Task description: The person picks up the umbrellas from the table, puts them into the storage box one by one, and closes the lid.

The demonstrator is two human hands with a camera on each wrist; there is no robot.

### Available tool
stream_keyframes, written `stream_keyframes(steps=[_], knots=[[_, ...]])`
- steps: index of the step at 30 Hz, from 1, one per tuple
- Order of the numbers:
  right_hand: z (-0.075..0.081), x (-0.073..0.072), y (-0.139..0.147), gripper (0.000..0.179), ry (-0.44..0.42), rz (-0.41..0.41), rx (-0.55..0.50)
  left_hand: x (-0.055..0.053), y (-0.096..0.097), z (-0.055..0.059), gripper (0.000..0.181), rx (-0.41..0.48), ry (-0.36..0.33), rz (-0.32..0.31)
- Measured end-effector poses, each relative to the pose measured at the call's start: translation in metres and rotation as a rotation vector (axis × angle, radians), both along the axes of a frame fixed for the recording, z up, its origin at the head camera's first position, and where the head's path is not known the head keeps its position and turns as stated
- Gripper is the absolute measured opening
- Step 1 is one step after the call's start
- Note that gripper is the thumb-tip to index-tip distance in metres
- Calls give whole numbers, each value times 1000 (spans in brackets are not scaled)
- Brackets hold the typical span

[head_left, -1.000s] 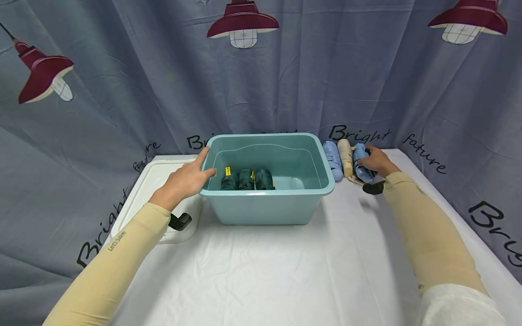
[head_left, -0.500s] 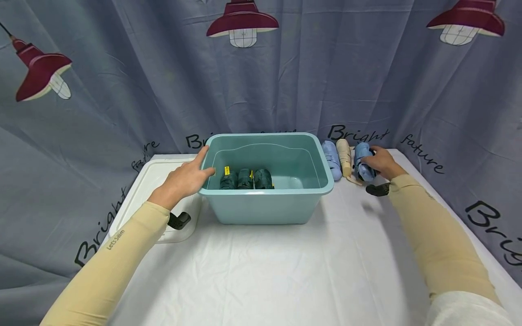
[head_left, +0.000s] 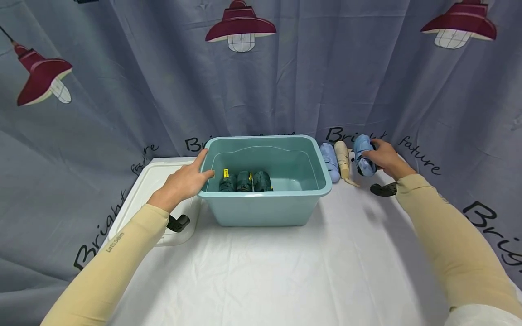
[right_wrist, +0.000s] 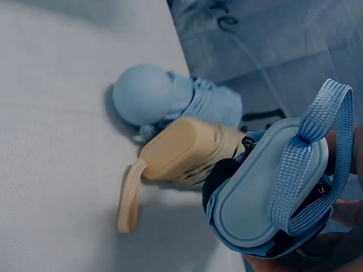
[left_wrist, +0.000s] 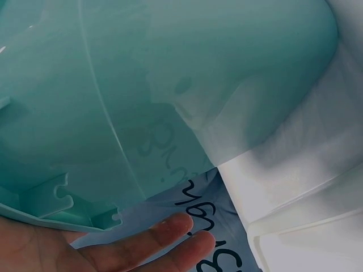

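My right hand (head_left: 386, 159) grips a folded blue umbrella (head_left: 363, 155), lifted at the table's back right. Its pale end and looped wrist strap (right_wrist: 298, 187) face the right wrist camera. Left of it lie a beige folded umbrella (head_left: 342, 159) and a periwinkle-blue one (head_left: 330, 162), side by side. My left hand (head_left: 183, 182) rests on the left rim of a teal plastic tub (head_left: 265, 208), thumb over the inside. In the left wrist view, straight fingers (left_wrist: 170, 243) reach past the tub's outer wall. Three dark green folded umbrellas (head_left: 244, 182) stand in a row inside the tub, toward its left.
A white lid (head_left: 142, 194) lies flat left of the tub, partly under the left forearm. White cloth covers the table (head_left: 261, 276). A grey-blue curtain (head_left: 261, 90) hangs close behind the table and along both sides.
My right hand has raised the blue umbrella off the table and moved slightly right, away from the beige one. The left hand stays at the tub's rim.
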State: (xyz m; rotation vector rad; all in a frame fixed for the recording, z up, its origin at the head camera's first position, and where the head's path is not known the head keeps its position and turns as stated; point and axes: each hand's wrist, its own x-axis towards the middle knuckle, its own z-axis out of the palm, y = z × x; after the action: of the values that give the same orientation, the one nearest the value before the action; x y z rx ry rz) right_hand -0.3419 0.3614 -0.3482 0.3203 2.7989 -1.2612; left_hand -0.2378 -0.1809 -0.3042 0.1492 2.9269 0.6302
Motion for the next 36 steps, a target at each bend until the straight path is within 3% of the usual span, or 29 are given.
stream_keyframes(steps=[9, 22, 31, 36], knots=[[27, 16, -12, 81, 42, 50, -85, 0, 0, -1, 71, -1, 7, 1], [69, 31, -42, 80, 48, 149, -119, -1, 0, -1, 72, -3, -1, 6], [95, 44, -74, 79, 14, 227, -84, -2, -2, -1, 72, -12, -1, 9], [108, 49, -88, 79, -15, 272, -8, -2, -1, -2, 72, -8, -2, 10]])
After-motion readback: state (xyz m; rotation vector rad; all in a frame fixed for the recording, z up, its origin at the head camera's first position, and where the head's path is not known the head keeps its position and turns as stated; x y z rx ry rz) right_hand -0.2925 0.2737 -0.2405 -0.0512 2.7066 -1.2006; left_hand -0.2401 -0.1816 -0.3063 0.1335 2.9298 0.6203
